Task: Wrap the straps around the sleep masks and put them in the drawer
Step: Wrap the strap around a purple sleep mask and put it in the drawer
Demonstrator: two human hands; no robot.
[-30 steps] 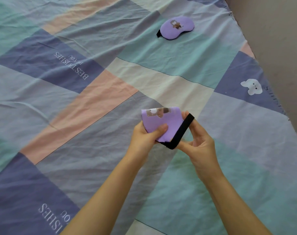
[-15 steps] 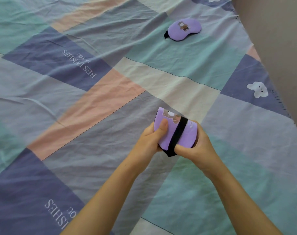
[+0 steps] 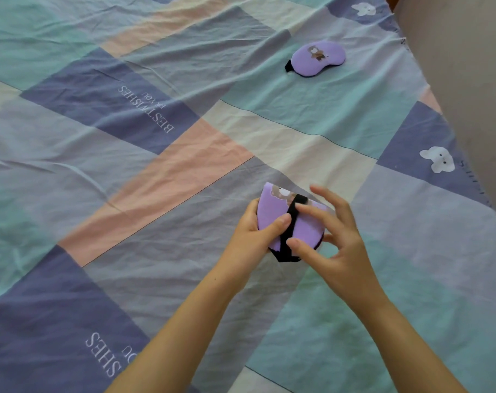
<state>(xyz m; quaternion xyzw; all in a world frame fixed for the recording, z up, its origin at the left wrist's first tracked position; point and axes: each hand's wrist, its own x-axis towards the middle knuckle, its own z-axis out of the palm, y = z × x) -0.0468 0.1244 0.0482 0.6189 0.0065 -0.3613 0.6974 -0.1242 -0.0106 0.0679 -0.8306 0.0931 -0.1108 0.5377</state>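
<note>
A folded purple sleep mask [image 3: 272, 215] with a bear print is held above the bed. Its black strap [image 3: 290, 225] runs across the fold from top to bottom. My left hand [image 3: 251, 239] grips the mask from the left, thumb pressed on its face beside the strap. My right hand [image 3: 330, 239] pinches the strap with thumb and index finger, its other fingers spread. A second purple sleep mask [image 3: 317, 58] lies flat on the bed at the upper right, strap end showing at its left. No drawer is in view.
A patchwork bedsheet [image 3: 156, 171] in teal, purple, pink and cream covers the bed. A grey wall [image 3: 468, 80] borders the bed's right edge.
The strap has gone from stretched beside the mask to lying across its folded face. My right hand has loosened, fingers now spread. The view has shifted slightly.
</note>
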